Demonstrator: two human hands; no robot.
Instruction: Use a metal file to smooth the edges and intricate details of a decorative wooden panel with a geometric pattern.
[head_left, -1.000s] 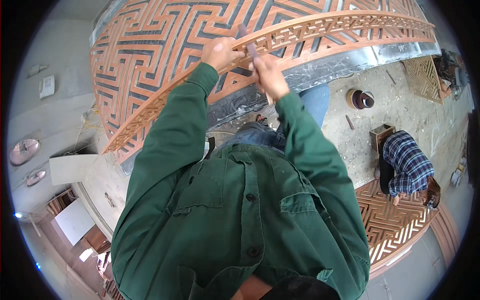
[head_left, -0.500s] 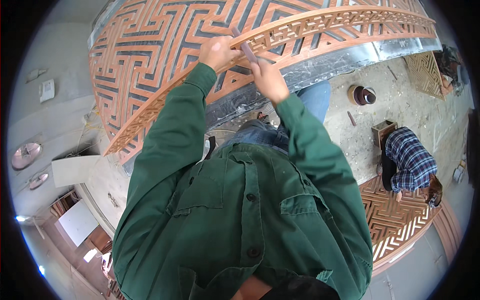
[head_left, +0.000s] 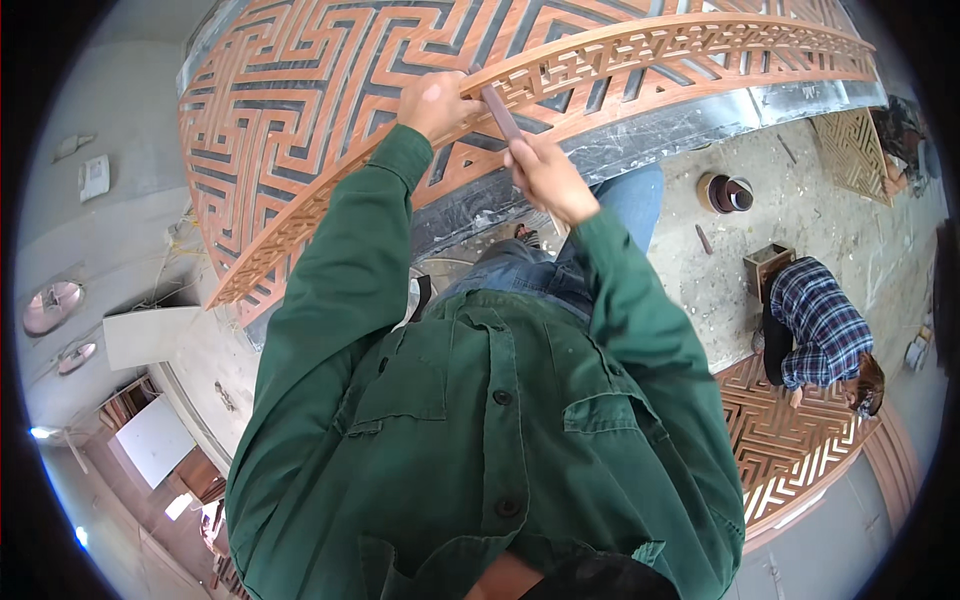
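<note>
Since the earlier frames, both hands have slid a little to the left along the curved rail, and the stick has tipped so its top leans further up-left; nothing else has shifted.

Largest first: 1 big lattice panel of reddish wood, cut in a maze-like fretwork, lies across the bench with a grey metal-clad edge below it. Over it runs 1 long curved fretwork rail, arching from lower left to upper right. A 2nd person in a checked shirt crouches on the dusty floor to the right, bent over 1 more lattice panel. Another, smaller lattice piece lies at the far right, so 3 flat panels in all besides the rail. Near the crouching person stand 1 small wooden box and 1 round tub.

The left hand is clenched on the rail's lower edge, steadying it. The right hand grasps 1 short dark stick, perhaps a file or sanding block, whose tip touches the rail just beside the left hand.

As to progress, I judge the smoothing is at mid-length: the rail looks alike on both sides of the stick, so what is finished cannot be told.
</note>
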